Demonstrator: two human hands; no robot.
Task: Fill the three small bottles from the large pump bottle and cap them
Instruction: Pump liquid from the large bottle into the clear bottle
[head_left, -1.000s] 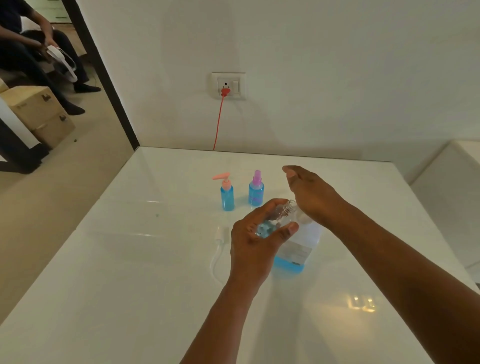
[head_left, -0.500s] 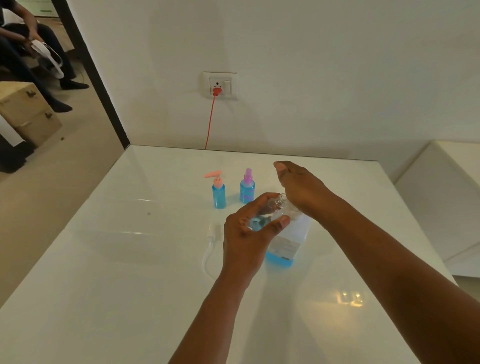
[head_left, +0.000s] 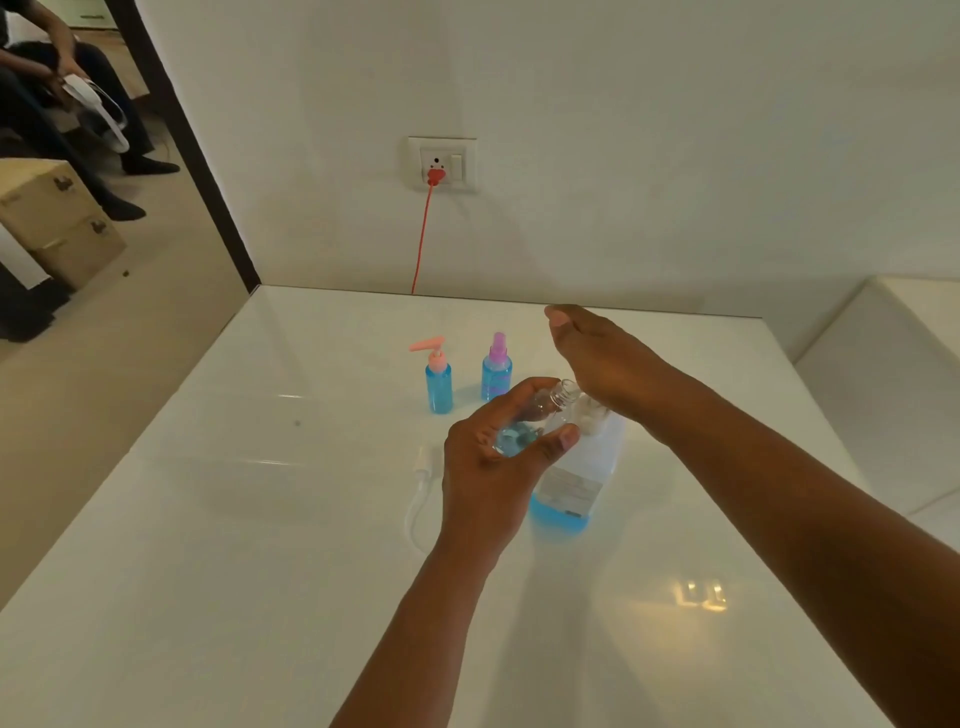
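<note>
Filling the third small bottle at the pump spout.

Left hand (head_left: 488, 467) grips the tilted clear bottle (head_left: 540, 415), mouth under the large pump bottle (head_left: 576, 478) spout; right hand (head_left: 597, 358), fingers straight, presses the pump. Two capped bottles (head_left: 439, 384) stand behind.

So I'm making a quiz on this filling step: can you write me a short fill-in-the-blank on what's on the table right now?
1. The left hand holds a small clear bottle that has no ____ on it.
2. The right hand presses down on the large ____ bottle.
3. The small bottle with the pink pump top stands to the ____ of the one with the purple spray top.

Missing words: cap; pump; left
</note>
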